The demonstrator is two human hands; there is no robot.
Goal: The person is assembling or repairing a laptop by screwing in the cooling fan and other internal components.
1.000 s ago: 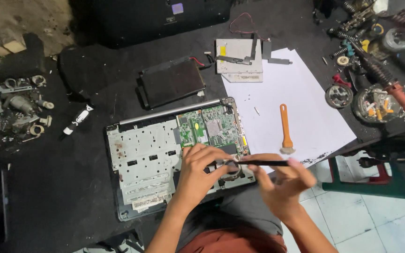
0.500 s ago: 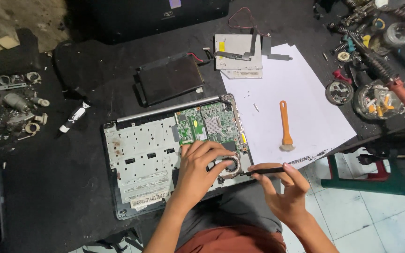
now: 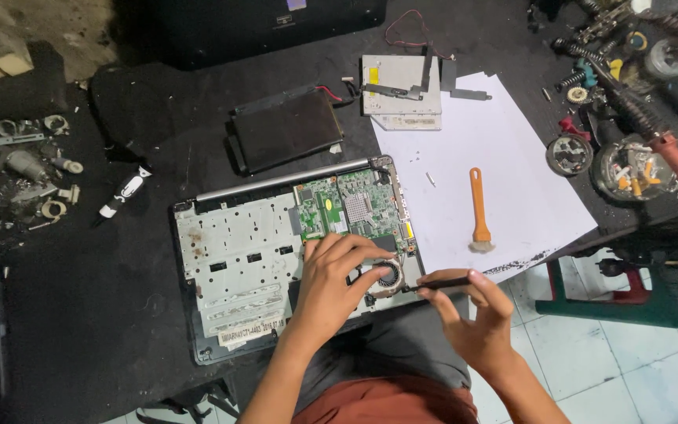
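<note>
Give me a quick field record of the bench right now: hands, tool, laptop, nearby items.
left hand: rests on the opened laptop, fingers by the fan
right hand: holds a thin dark tool, tip aimed at the fan
board: green, exposed at the laptop's upper right
paper: white sheet right of the laptop, orange brush lying on it
drive: beyond the laptop, at the paper's top edge

left hand [image 3: 331, 283] — palm down, fingers spread | right hand [image 3: 472, 318] — fingers pinched shut, wrist bent
</note>
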